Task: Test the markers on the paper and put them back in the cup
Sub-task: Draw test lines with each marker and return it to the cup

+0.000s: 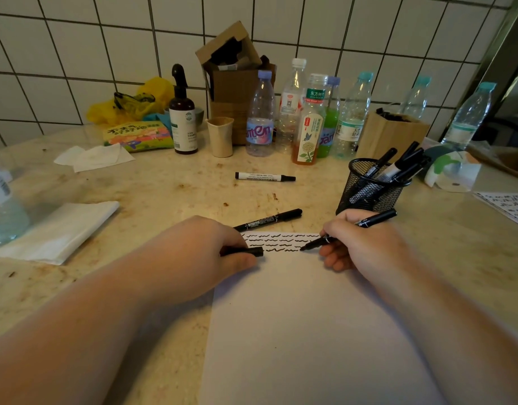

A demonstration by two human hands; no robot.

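Your right hand (360, 244) pinches thin black marker (351, 229) near tip, nib on white paper sheet (296, 331) beside wavy test lines. Left hand (211, 247) curls round black cap (246, 251), pinning paper. Marker light, rigid, slick: grip mid-barrel. Black mesh cup (369, 188) at 1 o'clock, near; two more markers lie at 12.

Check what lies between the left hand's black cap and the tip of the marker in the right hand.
Head view: only white paper with wavy black test lines; the bottom row runs from black cap toward marker tip.
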